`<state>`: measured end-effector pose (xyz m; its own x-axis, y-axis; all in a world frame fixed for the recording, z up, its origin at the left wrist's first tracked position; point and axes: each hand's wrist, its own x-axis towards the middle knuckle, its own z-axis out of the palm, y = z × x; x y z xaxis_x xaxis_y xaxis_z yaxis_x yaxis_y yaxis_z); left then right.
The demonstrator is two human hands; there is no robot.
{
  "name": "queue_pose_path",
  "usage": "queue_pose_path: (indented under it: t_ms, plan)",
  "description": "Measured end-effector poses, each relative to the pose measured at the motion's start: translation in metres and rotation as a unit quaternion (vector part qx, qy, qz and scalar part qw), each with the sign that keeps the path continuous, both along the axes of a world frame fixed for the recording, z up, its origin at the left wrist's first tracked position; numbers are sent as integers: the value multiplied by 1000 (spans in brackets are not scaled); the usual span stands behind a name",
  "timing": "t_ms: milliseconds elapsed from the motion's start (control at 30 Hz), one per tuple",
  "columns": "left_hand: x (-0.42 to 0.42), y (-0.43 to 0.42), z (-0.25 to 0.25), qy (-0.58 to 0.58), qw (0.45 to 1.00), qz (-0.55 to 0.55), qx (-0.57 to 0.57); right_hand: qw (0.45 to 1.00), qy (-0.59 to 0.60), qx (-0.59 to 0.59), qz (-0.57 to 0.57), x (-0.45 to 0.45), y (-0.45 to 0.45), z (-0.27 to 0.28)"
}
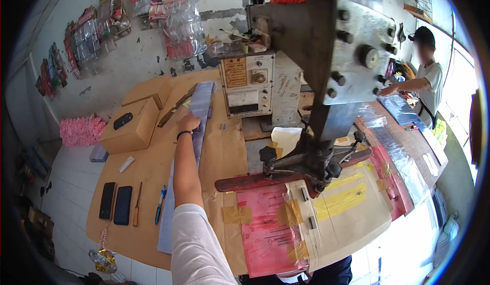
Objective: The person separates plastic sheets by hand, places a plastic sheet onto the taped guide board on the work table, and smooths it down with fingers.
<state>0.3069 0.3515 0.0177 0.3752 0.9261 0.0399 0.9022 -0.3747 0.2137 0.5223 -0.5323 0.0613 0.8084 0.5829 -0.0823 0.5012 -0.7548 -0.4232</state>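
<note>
My left hand [188, 123], with a dark band at the wrist, reaches far across the table onto a long stack of bluish clear plastic strips [182, 177]. Its fingers look bent and closed at the stack's upper part; the fingertips are too small to make out well. My right hand is not in view. To the right of my arm stands a press machine with a thick metal head [357, 50]. Below the head, a red sheet [265, 234] and a tan board [347, 223] with yellow tape lie on the work surface.
Cardboard boxes [130, 126] stand at the back left, with a dark device on top. Two phones [122, 205], a screwdriver [137, 211] and a blue pen [161, 206] lie left of my arm. At the right, another person [426, 75] works at a table with plastic sheets.
</note>
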Motion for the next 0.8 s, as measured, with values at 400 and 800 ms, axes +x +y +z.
queue_pose_path:
  t_ms: [400,800]
  plan:
    - [-141,-179,163,119,985,-126,5,959,-29,276,57,-9,-72,2]
    - [-104,-698,-28,-288,659,-436,-541,772,381,489,138,-96,5,-58]
